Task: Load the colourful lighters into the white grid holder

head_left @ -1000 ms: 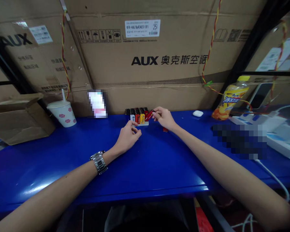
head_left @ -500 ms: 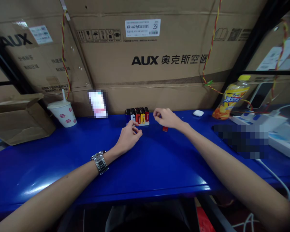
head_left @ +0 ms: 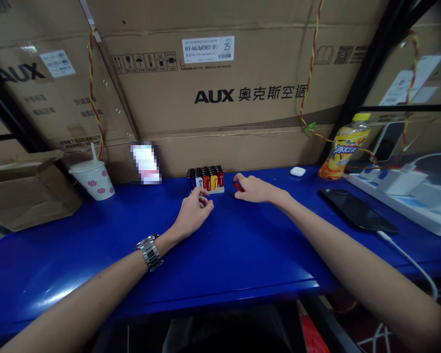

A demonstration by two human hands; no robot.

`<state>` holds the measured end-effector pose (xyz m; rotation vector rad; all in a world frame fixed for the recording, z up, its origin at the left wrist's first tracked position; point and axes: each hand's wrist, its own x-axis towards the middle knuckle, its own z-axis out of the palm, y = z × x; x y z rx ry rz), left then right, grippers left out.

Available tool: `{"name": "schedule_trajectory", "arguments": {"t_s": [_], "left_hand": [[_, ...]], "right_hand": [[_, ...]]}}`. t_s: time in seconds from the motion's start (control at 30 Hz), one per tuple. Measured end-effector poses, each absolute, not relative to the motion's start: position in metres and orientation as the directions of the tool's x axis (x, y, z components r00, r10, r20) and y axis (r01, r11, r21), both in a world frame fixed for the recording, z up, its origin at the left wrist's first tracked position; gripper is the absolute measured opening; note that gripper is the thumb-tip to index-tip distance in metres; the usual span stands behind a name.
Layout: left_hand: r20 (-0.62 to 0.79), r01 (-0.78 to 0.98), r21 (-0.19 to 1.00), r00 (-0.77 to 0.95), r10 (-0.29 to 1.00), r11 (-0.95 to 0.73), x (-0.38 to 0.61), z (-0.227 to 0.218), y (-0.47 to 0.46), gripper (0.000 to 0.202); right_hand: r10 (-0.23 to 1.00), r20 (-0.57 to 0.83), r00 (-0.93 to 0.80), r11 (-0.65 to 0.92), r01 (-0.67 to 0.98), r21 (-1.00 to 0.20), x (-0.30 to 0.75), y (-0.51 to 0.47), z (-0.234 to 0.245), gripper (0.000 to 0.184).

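Note:
Rows of lighters (head_left: 207,182) with black tops and coloured bodies, blue, white, orange, yellow and red, stand upright in a white tray (head_left: 218,190). My left hand (head_left: 194,212) is in front of the tray's left part, fingers loosely bent and apart, with nothing visible in them. Whether its fingertips touch the tray I cannot tell. To the right of the tray is my right hand (head_left: 253,189), its fingers closed round a small red lighter (head_left: 237,186), mostly hidden by the fingers.
On the blue table (head_left: 220,260) stand a paper cup with a straw (head_left: 97,181) and a lit phone (head_left: 146,164) at left. To the right are a white earbud case (head_left: 297,171), a drink bottle (head_left: 343,149), a charging black phone (head_left: 356,210) and a power strip (head_left: 400,191). Cartons (head_left: 213,122) rise behind.
My right hand has come down and closed on the red lighter, which lay on the table beneath it. The left hand keeps its place by the tray. The view has shifted slightly.

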<state>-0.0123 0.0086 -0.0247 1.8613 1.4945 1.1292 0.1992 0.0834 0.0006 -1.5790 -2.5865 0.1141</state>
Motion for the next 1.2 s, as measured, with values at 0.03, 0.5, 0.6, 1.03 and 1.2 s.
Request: {"name": "schedule_trajectory", "arguments": {"t_s": [0.03, 0.5, 0.6, 1.03, 1.2], "left_hand": [[0.292, 0.544, 0.793, 0.055, 0.955, -0.274, -0.012, -0.024, 0.008, 0.02], [0.307, 0.541, 0.787, 0.074, 0.949, -0.296, -0.011, -0.023, 0.006, 0.012], [0.299, 0.543, 0.786, 0.083, 0.951, -0.295, -0.011, -0.023, 0.006, 0.013], [0.285, 0.566, 0.772, 0.098, 0.954, -0.289, -0.012, -0.023, 0.006, 0.011], [0.291, 0.568, 0.769, 0.095, 0.952, -0.292, -0.011, -0.023, 0.006, 0.01]], "right_hand": [[0.88, 0.09, -0.467, 0.476, 0.867, -0.146, 0.197, 0.083, -0.001, 0.047], [0.906, 0.296, -0.302, 0.4, 0.382, -0.833, 0.175, 0.081, -0.013, 0.026], [0.948, 0.227, -0.223, 0.294, 0.339, -0.894, 0.174, 0.079, -0.013, 0.052], [0.981, 0.112, -0.156, 0.141, 0.189, -0.972, 0.168, 0.078, -0.016, 0.049], [0.91, 0.313, -0.271, 0.378, 0.235, -0.896, 0.173, 0.085, -0.02, 0.033]]}}
